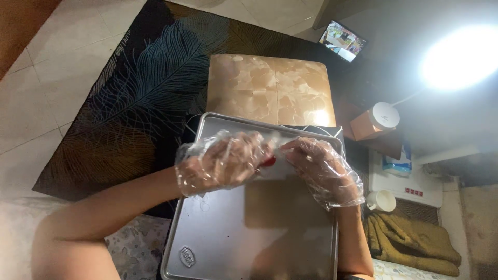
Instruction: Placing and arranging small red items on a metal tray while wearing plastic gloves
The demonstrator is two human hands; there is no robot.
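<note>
Both my hands wear loose clear plastic gloves and meet over the far half of a metal baking tray [218,238]. My left hand [220,163] is curled around a small red thing [268,162], of which only a sliver shows between the fingers. My right hand [324,168] pinches at the same spot from the right, fingertips touching the left hand. What the red thing is cannot be made out. A brownish rectangular board or reflection [282,199] lies on the tray just below the hands.
A tan marbled low table [270,88] stands beyond the tray on a dark feather-patterned rug [140,88]. To the right are a bright lamp [461,54], a small screen [342,40], a white round-lidded container [385,115], a white cup [381,200] and an olive towel [415,241].
</note>
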